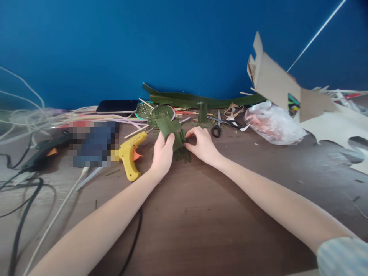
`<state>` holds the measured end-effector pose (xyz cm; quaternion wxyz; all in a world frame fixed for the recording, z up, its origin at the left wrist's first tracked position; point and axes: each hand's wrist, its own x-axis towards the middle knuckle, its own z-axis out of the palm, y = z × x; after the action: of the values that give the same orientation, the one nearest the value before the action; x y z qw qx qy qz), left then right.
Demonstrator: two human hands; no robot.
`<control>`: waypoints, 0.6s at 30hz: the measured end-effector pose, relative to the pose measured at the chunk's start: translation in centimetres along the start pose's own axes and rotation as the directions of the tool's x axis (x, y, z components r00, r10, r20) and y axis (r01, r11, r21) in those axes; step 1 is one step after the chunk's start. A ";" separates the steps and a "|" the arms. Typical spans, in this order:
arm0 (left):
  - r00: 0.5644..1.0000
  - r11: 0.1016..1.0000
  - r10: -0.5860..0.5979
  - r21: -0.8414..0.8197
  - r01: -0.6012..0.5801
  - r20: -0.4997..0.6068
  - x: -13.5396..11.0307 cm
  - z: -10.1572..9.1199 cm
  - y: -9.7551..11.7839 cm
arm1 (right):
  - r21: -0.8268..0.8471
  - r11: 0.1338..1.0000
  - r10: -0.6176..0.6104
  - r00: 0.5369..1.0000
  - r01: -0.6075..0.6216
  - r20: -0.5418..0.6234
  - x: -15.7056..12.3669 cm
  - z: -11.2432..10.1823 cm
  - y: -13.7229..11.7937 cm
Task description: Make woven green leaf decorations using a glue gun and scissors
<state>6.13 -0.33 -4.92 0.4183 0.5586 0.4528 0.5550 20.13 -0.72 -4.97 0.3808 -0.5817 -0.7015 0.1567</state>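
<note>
A wide strip of green leaf (167, 126) is gripped in my left hand (163, 151), the thumb lying over it. Its lower right end is cut into a dark fringe (181, 153). At that fringe, my right hand (202, 145) has its thumb and forefinger curled toward each other; whether they pinch a strand is too small to make out. Just left of my left hand lies a yellow glue gun (128, 155) with an orange trigger. Behind the leaf strip sit round green woven pieces (162, 113). Scissors (219, 123) with black handles rest beyond my right hand.
Long green leaves (198, 100) lie along the blue wall. A phone (117, 106) and pale strips are at the back left; a second glue gun (43, 153), black, and cables spread at left. A plastic bag (274, 124) and cut cardboard (276, 82) stand at right.
</note>
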 end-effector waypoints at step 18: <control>0.986 0.922 0.011 0.380 -0.074 0.166 -0.2 0.1 1.3 | 0.251 0.957 -0.141 0.989 0.148 -0.047 -0.3 -1.0 -0.6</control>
<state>6.29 -0.85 -3.71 0.3234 0.6823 0.5054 0.4177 20.48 -1.39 -4.03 0.4724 -0.4774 -0.7109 0.2087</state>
